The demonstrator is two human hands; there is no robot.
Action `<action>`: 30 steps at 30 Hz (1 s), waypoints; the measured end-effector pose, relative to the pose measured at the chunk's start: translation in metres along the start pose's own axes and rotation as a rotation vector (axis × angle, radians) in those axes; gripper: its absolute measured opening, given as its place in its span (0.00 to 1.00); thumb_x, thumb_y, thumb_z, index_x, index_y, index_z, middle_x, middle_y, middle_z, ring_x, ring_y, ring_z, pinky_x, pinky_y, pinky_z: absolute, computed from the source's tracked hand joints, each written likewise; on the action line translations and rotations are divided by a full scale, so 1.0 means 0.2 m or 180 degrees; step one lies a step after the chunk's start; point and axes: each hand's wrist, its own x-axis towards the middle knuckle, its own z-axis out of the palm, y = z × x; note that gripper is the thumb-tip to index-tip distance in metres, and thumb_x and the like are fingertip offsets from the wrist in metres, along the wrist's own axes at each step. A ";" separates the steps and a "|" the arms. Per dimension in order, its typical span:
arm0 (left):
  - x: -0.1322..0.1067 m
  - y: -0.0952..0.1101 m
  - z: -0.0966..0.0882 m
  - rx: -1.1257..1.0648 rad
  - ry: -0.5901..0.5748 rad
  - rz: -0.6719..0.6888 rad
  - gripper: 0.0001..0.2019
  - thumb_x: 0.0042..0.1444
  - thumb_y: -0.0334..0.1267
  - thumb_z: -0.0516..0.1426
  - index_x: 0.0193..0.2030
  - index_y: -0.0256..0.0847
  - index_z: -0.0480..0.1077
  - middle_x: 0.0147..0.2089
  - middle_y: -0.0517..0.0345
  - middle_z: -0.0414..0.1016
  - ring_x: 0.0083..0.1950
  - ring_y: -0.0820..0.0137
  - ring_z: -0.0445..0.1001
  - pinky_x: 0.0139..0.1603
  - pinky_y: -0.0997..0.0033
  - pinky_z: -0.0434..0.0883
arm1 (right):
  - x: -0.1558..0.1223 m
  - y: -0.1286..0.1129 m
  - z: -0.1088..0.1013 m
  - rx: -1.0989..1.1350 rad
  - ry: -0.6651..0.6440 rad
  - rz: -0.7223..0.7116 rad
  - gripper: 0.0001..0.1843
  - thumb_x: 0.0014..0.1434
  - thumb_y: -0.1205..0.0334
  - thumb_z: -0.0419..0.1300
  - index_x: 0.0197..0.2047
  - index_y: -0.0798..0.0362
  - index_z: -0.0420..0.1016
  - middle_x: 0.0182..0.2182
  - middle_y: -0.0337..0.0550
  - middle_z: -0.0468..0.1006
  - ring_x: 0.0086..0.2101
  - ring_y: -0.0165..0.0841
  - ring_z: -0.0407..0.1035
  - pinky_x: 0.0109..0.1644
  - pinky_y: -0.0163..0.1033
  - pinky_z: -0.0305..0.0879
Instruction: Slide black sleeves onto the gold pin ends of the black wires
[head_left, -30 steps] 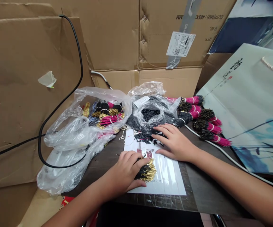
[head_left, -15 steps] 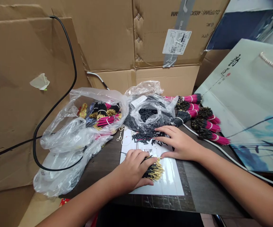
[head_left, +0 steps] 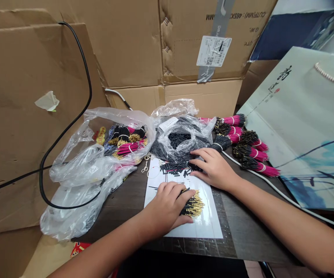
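Observation:
My left hand (head_left: 169,202) is wrapped over a bundle of thin black wires with gold terminal ends (head_left: 192,204), which lies on a white sheet (head_left: 207,227). The gold ends point right, out past my thumb and fingers. My right hand (head_left: 216,170) rests beside a scatter of short black tubes (head_left: 172,168), its fingers apart and slightly bent over some of them. Whether a tube lies under its fingertips is hidden. Behind the scatter stands an opened clear plastic bag (head_left: 162,133) holding many more black tubes (head_left: 180,139).
Banded pink and black wire bundles (head_left: 261,170) lie at the right, near a white cable (head_left: 267,179). At the left, a plastic bag (head_left: 74,197) sits by more bundles (head_left: 130,147). Cardboard (head_left: 132,46) walls the back; a large paper bag (head_left: 302,116) leans right.
My right hand has drawn its fingers in over the black tubes and moved slightly away from the wire bundle. My left hand has shifted slightly right with the bundle.

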 end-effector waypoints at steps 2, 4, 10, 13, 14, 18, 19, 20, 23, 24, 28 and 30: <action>0.03 0.02 0.02 -0.0012 -0.0002 -0.0089 0.32 0.57 0.58 0.51 0.63 0.40 0.55 0.56 0.45 0.62 0.54 0.58 0.61 0.54 0.53 0.61 | 0.00 0.00 0.00 0.0044 0.0033 0.0023 0.17 0.59 0.53 0.58 0.48 0.53 0.73 0.52 0.52 0.70 0.52 0.42 0.62 0.55 0.52 0.61; 0.05 0.04 0.02 -0.0071 -0.0005 -0.0166 0.32 0.58 0.58 0.51 0.63 0.40 0.54 0.56 0.45 0.63 0.54 0.58 0.61 0.54 0.53 0.60 | -0.01 0.00 -0.01 0.0108 0.0093 0.0072 0.16 0.60 0.55 0.57 0.48 0.53 0.73 0.52 0.50 0.70 0.52 0.41 0.63 0.56 0.51 0.61; 0.04 0.05 -0.05 -0.0402 0.0010 -0.0303 0.36 0.56 0.62 0.50 0.65 0.41 0.54 0.60 0.44 0.61 0.58 0.57 0.59 0.58 0.51 0.56 | -0.04 -0.03 -0.04 0.0234 0.0210 0.0170 0.11 0.61 0.61 0.55 0.45 0.52 0.74 0.49 0.48 0.72 0.48 0.38 0.65 0.53 0.49 0.61; 0.01 0.04 -0.10 -0.0453 0.0031 -0.0392 0.34 0.57 0.61 0.49 0.64 0.42 0.55 0.62 0.44 0.59 0.61 0.56 0.58 0.61 0.50 0.53 | -0.02 -0.04 -0.03 0.0218 0.0089 0.0117 0.10 0.61 0.61 0.55 0.43 0.51 0.74 0.48 0.48 0.72 0.48 0.38 0.64 0.51 0.48 0.61; 0.00 0.03 -0.11 -0.0434 0.0051 -0.0428 0.33 0.58 0.60 0.49 0.64 0.42 0.56 0.62 0.45 0.59 0.61 0.56 0.57 0.61 0.50 0.53 | 0.00 -0.05 -0.03 0.0208 0.0046 0.0109 0.09 0.61 0.61 0.55 0.42 0.51 0.75 0.48 0.48 0.72 0.47 0.38 0.64 0.50 0.48 0.61; -0.06 -0.04 -0.15 -0.0100 0.0373 -0.0785 0.22 0.62 0.51 0.49 0.58 0.43 0.64 0.60 0.49 0.63 0.60 0.59 0.59 0.60 0.52 0.53 | 0.05 -0.07 -0.01 0.0122 -0.0145 0.0116 0.09 0.62 0.60 0.54 0.39 0.52 0.75 0.45 0.47 0.72 0.45 0.37 0.64 0.47 0.45 0.61; -0.07 -0.06 -0.15 0.0023 0.0500 -0.0954 0.18 0.63 0.47 0.49 0.55 0.43 0.66 0.58 0.50 0.65 0.58 0.60 0.60 0.59 0.53 0.53 | 0.06 -0.08 0.00 0.0092 -0.0193 0.0119 0.09 0.62 0.60 0.54 0.38 0.53 0.75 0.44 0.47 0.72 0.44 0.37 0.64 0.46 0.45 0.60; -0.09 -0.08 -0.15 0.0148 0.0614 -0.1106 0.15 0.63 0.43 0.49 0.52 0.43 0.68 0.55 0.51 0.67 0.56 0.61 0.61 0.58 0.54 0.54 | 0.06 -0.08 0.00 0.0059 -0.0241 0.0121 0.09 0.62 0.61 0.54 0.37 0.53 0.74 0.43 0.47 0.71 0.43 0.36 0.63 0.45 0.44 0.60; -0.14 -0.13 -0.15 0.0392 0.0758 -0.1310 0.13 0.62 0.36 0.48 0.48 0.43 0.71 0.51 0.53 0.69 0.54 0.62 0.62 0.56 0.55 0.55 | 0.08 -0.09 0.00 -0.0056 -0.0361 0.0138 0.08 0.61 0.63 0.54 0.34 0.54 0.73 0.41 0.46 0.71 0.40 0.35 0.62 0.42 0.42 0.59; -0.16 -0.13 -0.14 0.0434 0.0760 -0.1327 0.13 0.62 0.35 0.48 0.47 0.42 0.71 0.50 0.53 0.70 0.53 0.62 0.62 0.56 0.54 0.55 | 0.09 -0.10 0.00 -0.0092 -0.0394 0.0145 0.08 0.61 0.64 0.53 0.33 0.54 0.72 0.40 0.46 0.71 0.39 0.35 0.61 0.41 0.42 0.59; -0.17 -0.14 -0.13 0.0500 0.0702 -0.1299 0.15 0.61 0.33 0.48 0.49 0.42 0.71 0.50 0.51 0.70 0.53 0.61 0.62 0.55 0.53 0.55 | 0.11 -0.10 0.01 -0.0175 -0.0507 0.0145 0.06 0.59 0.66 0.54 0.32 0.55 0.72 0.38 0.47 0.69 0.38 0.35 0.60 0.38 0.41 0.58; -0.17 -0.13 -0.13 0.0501 0.0683 -0.1267 0.15 0.60 0.32 0.48 0.50 0.42 0.71 0.50 0.51 0.69 0.53 0.61 0.61 0.55 0.52 0.55 | 0.12 -0.10 0.01 -0.0186 -0.0551 0.0135 0.05 0.58 0.67 0.55 0.32 0.55 0.72 0.37 0.47 0.69 0.37 0.35 0.60 0.38 0.41 0.58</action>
